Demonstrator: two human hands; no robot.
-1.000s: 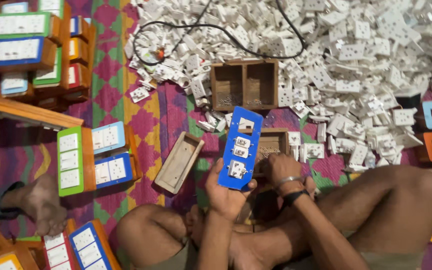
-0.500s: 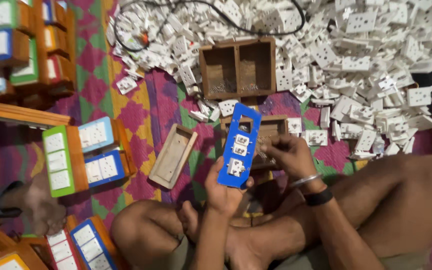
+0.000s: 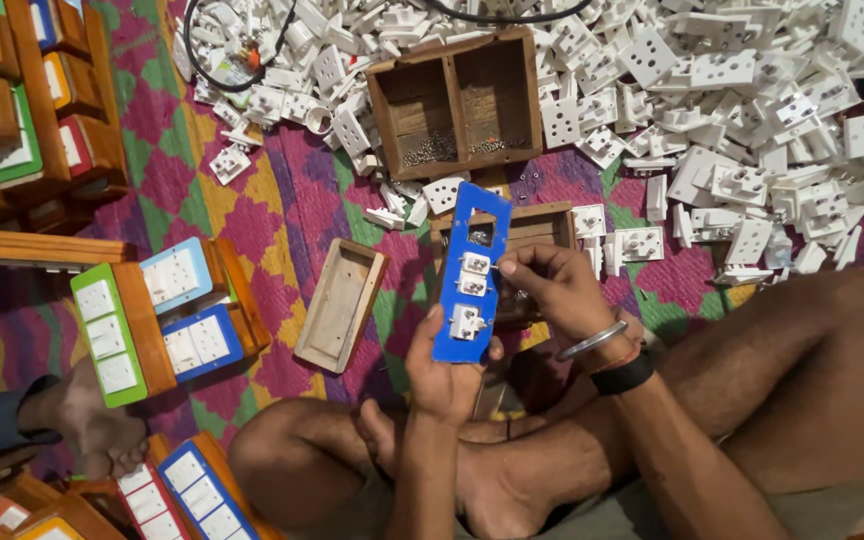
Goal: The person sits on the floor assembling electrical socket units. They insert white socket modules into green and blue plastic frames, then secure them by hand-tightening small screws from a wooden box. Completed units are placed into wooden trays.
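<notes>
My left hand [image 3: 445,362] holds a blue switch plate [image 3: 470,272] upright by its lower end. The plate carries white switch pieces in its lower cut-outs, while the upper cut-out is open. My right hand [image 3: 550,290] pinches at the plate's right edge near the middle piece, fingertips closed on something too small to make out. Behind the plate lies a small wooden box [image 3: 527,232]. I sit cross-legged on a patterned mat, knees spread to both sides.
A two-compartment wooden tray [image 3: 457,102] with small screws lies beyond, amid a big heap of white sockets [image 3: 752,110]. An empty wooden box [image 3: 340,304] lies left. Finished coloured switchboards [image 3: 157,320] stack at left. Another person's foot [image 3: 92,420] rests lower left. A black cable [image 3: 214,60] loops above.
My right hand has come up from the box below to the plate's right edge. The view has shifted a little toward the heap of sockets.
</notes>
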